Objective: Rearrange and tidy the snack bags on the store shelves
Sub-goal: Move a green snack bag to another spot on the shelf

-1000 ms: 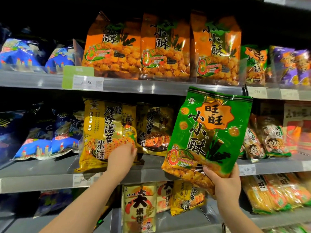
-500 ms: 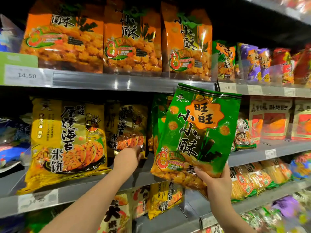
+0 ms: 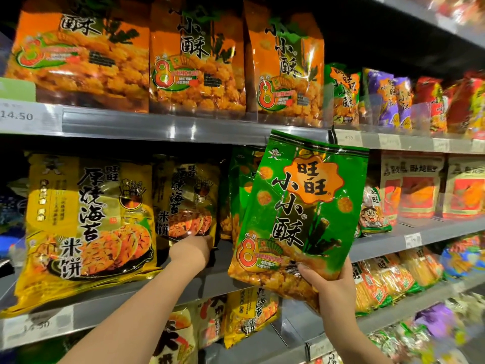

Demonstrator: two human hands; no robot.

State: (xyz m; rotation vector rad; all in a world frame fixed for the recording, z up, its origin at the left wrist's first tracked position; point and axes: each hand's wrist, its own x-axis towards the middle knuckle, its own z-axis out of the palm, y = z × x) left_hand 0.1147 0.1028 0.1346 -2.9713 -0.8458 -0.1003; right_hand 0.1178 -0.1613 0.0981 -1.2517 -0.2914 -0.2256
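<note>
My right hand [image 3: 331,285] grips the bottom corner of a green snack bag [image 3: 301,206], held upright in the air in front of the middle shelf [image 3: 131,295]. Behind it a second green bag [image 3: 240,185] stands on that shelf. My left hand [image 3: 190,252] reaches onto the middle shelf and touches the lower edge of a dark yellow rice-cracker bag [image 3: 186,200]; its fingers are hidden behind the hand. A larger yellow rice-cracker bag [image 3: 84,222] leans forward at the left.
Three orange snack bags [image 3: 196,56] stand on the top shelf [image 3: 162,124] above. Small green, purple and red bags [image 3: 393,98] sit to their right. Red-and-white bags [image 3: 417,187] line the middle shelf right. Yellow bags [image 3: 388,279] fill the lower shelf.
The view has shifted right and closer. My left hand left the large yellow bag and reached right to the darker yellow bag. The green bag stays in my right hand.
</note>
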